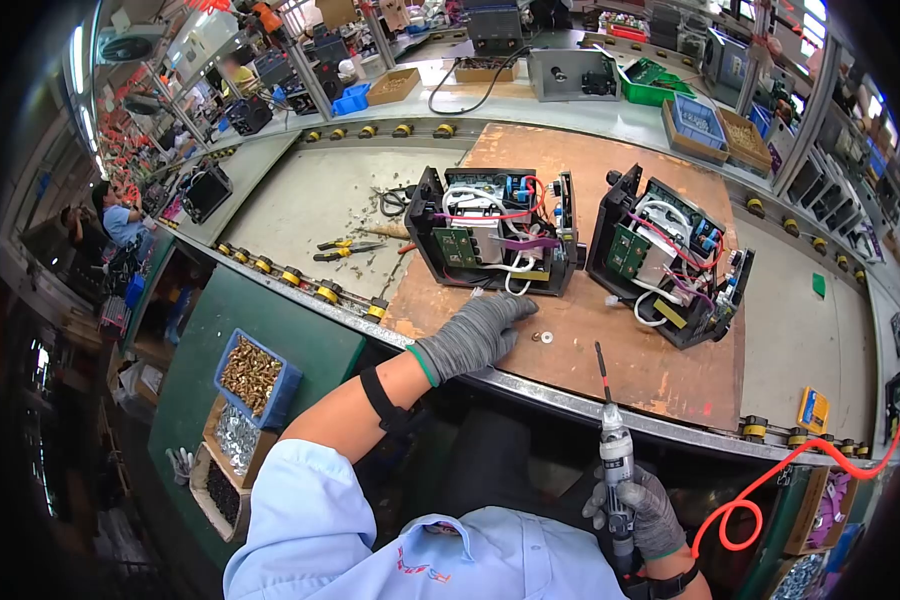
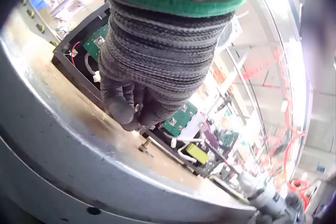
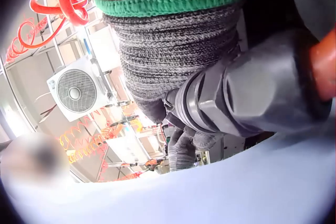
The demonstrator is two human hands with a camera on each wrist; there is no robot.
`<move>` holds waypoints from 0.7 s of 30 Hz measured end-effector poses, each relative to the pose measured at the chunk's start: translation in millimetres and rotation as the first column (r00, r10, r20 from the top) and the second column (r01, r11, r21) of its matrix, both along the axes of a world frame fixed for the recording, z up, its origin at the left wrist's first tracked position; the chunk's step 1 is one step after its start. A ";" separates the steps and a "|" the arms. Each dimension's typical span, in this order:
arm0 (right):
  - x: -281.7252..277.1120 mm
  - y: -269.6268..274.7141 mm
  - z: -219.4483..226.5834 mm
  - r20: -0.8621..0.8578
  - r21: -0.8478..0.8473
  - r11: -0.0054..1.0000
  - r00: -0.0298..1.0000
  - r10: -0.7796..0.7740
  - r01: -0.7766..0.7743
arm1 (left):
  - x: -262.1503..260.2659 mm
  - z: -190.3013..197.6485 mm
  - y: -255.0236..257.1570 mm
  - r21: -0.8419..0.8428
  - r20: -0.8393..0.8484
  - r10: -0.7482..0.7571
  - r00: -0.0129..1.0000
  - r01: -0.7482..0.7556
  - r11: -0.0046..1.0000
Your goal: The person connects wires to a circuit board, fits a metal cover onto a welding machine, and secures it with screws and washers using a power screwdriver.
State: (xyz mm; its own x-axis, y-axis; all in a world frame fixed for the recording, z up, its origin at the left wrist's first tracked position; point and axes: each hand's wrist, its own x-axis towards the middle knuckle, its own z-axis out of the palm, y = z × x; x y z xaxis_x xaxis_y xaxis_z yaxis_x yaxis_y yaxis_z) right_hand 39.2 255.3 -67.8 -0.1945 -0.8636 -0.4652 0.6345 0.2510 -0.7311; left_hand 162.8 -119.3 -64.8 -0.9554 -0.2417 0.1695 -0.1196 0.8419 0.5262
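Observation:
The left hand [image 1: 475, 335], in a grey knitted glove, is at the board's front edge, before an opened black device [image 1: 490, 235]. In the left wrist view, the curled thumb and fingers of this hand [image 2: 152, 66] pinch a small metal piece [image 2: 137, 107], mostly hidden. Beside them a screw [image 2: 146, 146] stands on the board; the head view shows a pale washer [image 1: 547, 338] there. Low in the head view, the gloved right hand [image 1: 655, 512] grips a power screwdriver [image 1: 617, 455], its bit pointing at the board. A second opened device [image 1: 670, 255] stands at right.
Pliers [image 1: 345, 250] and scattered bits lie left of the brown board [image 1: 510, 150]. A blue bin of brass-coloured screws [image 1: 288, 385] is at lower left, with boxes below. A red coiled hose [image 1: 745, 500] hangs at right, near a yellow packet [image 1: 813, 411]. Rollers line the bench edge.

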 end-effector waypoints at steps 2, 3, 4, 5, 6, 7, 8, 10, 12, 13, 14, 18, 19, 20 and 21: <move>3.0 -4.7 3.9 -0.007 0.003 1.000 1.000 0.010 -0.010 | 0.7 7.7 0.6 0.386 0.055 0.189 0.980 -0.196 0.902; 5.0 -5.5 4.8 -0.019 0.001 1.000 1.000 0.024 -0.024 | 0.8 14.2 1.1 0.404 0.069 0.269 0.961 -0.273 0.873; 7.3 -6.3 6.1 -0.032 -0.001 0.999 0.999 0.038 -0.038 | 3.1 17.6 -0.5 0.406 0.069 0.266 0.962 -0.271 0.873; 10.1 -8.0 8.0 -0.035 -0.001 0.999 0.999 0.038 -0.038 | 7.1 21.0 -3.5 0.691 0.153 0.284 0.947 -0.307 0.655; 13.3 -10.4 9.9 -0.031 -0.007 0.999 0.998 0.051 -0.051 | 12.0 23.5 -6.2 0.880 0.236 0.271 0.933 -0.323 0.349; 15.1 -13.2 11.6 -0.027 -0.014 0.998 0.998 0.065 -0.065 | 18.0 7.1 -14.7 0.972 0.156 0.220 0.963 -0.190 0.140; 15.8 -16.1 13.4 -0.028 -0.015 0.998 0.997 0.067 -0.068 | 21.0 8.8 -8.8 0.972 0.155 0.223 0.963 -0.189 0.141; 16.2 -22.6 17.9 -0.065 0.029 0.985 0.983 0.171 -0.169 | 20.8 15.5 7.9 0.995 0.086 0.303 0.949 -0.096 0.019; 18.0 -28.4 22.0 -0.057 0.035 0.980 0.979 0.197 -0.195 | 20.4 14.4 13.6 0.993 0.082 0.311 0.947 -0.104 0.056; 18.9 -31.8 24.1 -0.049 0.038 0.975 0.974 0.222 -0.221 | 20.5 13.0 15.9 0.995 0.050 0.321 0.946 -0.075 0.067; 20.9 -35.8 26.1 -0.052 0.042 0.974 0.974 0.222 -0.220 | 21.2 12.0 17.6 0.996 0.018 0.330 0.944 -0.046 0.078; 23.7 -48.6 26.6 0.017 0.037 0.975 0.975 0.221 -0.221 | 28.2 16.9 28.1 0.971 -0.089 0.294 0.952 0.018 0.238; 23.9 -50.7 25.2 0.036 0.031 0.971 0.971 0.236 -0.237 | 28.4 18.5 29.1 0.951 -0.090 0.291 0.952 -0.005 0.310; 24.2 -52.1 24.6 0.039 0.036 0.970 0.971 0.237 -0.239 | 28.8 18.3 29.8 0.952 -0.087 0.293 0.952 -0.007 0.305; 24.4 -53.8 24.1 0.063 0.048 0.971 0.971 0.231 -0.234 | 29.2 17.5 30.5 0.945 -0.107 0.302 0.947 0.003 0.326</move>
